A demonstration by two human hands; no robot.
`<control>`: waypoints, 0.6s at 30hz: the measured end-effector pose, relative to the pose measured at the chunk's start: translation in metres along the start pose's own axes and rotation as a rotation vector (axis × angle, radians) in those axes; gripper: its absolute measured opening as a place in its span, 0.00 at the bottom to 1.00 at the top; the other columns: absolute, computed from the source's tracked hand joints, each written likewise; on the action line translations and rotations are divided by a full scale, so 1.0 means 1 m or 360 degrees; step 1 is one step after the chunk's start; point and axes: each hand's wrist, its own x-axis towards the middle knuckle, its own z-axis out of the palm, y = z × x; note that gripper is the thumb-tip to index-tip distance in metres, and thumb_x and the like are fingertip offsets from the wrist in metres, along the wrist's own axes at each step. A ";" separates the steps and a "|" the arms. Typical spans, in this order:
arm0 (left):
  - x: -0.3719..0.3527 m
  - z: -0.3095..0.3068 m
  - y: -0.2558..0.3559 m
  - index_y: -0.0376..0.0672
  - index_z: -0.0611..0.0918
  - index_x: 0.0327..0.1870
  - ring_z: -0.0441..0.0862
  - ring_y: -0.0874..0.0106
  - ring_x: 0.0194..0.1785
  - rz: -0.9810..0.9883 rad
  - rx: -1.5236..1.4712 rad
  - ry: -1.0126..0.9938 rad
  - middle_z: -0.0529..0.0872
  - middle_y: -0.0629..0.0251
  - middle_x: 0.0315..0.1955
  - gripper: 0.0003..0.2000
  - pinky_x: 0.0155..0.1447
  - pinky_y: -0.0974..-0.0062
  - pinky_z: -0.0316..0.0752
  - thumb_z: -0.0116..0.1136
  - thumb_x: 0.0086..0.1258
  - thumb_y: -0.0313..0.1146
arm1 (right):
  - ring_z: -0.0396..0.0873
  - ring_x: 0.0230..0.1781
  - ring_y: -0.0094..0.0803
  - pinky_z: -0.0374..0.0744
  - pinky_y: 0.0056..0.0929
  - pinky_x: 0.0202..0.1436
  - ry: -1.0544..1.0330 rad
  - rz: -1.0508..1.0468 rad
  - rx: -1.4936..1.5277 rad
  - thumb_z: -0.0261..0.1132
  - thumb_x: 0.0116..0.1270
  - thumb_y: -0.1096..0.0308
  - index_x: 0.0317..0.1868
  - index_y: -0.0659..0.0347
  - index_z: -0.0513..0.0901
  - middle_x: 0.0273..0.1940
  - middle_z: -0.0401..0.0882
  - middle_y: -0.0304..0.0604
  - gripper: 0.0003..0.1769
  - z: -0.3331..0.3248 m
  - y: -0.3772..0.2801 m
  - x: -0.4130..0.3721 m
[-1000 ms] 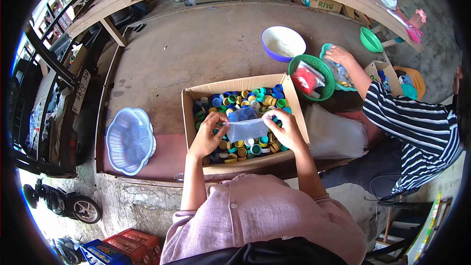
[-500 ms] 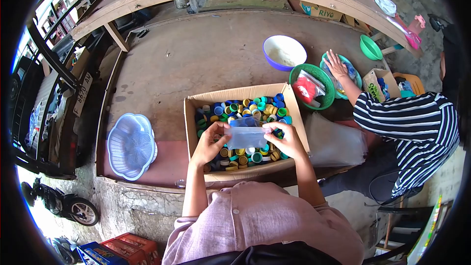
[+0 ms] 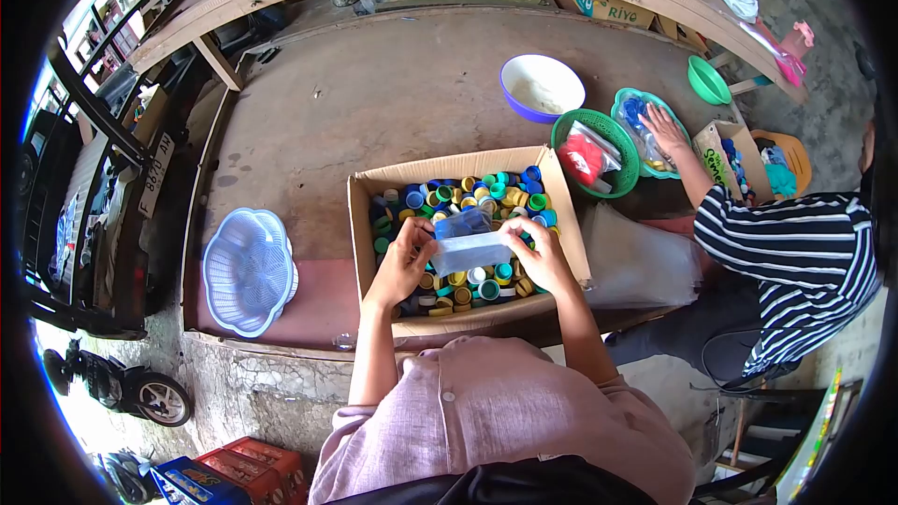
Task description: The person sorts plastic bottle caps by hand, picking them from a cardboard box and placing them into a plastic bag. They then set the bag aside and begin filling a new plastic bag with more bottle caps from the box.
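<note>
Jointly, left hand point(image 3: 404, 264) and right hand point(image 3: 539, 258) grip one clear bag point(image 3: 470, 252) over one box point(image 3: 447, 165).

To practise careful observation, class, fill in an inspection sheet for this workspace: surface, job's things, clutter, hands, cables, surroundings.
Surface: brown table, stained.
Job's things: cardboard box full of mixed-colour bottle caps; clear plastic bag above it.
Clutter: lavender basket, purple bowl, green basket, stack of clear bags.
Hands: left hand and right hand each pinch an end of the bag.
Cables: nothing seen on the table.
Surroundings: co-worker's hand in a teal basket; motorbike on the ground at left.
</note>
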 end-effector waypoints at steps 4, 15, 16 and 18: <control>0.002 -0.001 -0.011 0.38 0.72 0.39 0.74 0.76 0.32 0.0041 -0.0029 -0.0055 0.78 0.64 0.27 0.06 0.34 0.79 0.67 0.51 0.63 0.26 | 0.76 0.32 0.35 0.71 0.30 0.41 -0.0108 -0.0114 -0.0124 0.62 0.53 0.75 0.34 0.63 0.78 0.29 0.79 0.43 0.06 -0.004 -0.007 -0.002; 0.002 -0.001 -0.004 0.38 0.75 0.36 0.74 0.77 0.35 0.0272 0.0486 -0.0104 0.77 0.67 0.28 0.05 0.37 0.79 0.66 0.55 0.60 0.27 | 0.76 0.36 0.34 0.71 0.29 0.42 -0.0078 -0.0182 -0.0279 0.61 0.55 0.74 0.35 0.63 0.78 0.35 0.78 0.43 0.06 -0.001 0.006 -0.005; 0.002 0.000 -0.003 0.38 0.75 0.36 0.74 0.77 0.35 0.0277 0.0487 -0.0102 0.77 0.67 0.28 0.05 0.37 0.79 0.66 0.55 0.60 0.27 | 0.76 0.35 0.31 0.72 0.27 0.41 -0.0149 -0.0074 -0.0203 0.60 0.56 0.75 0.36 0.64 0.78 0.36 0.77 0.43 0.06 -0.001 0.006 -0.005; 0.001 0.001 -0.001 0.38 0.75 0.37 0.72 0.78 0.34 -0.0001 0.0136 -0.0139 0.76 0.67 0.28 0.04 0.36 0.80 0.66 0.53 0.62 0.26 | 0.76 0.35 0.30 0.72 0.26 0.41 -0.0089 -0.0024 -0.0137 0.60 0.57 0.74 0.36 0.64 0.78 0.35 0.78 0.43 0.06 0.003 0.006 -0.005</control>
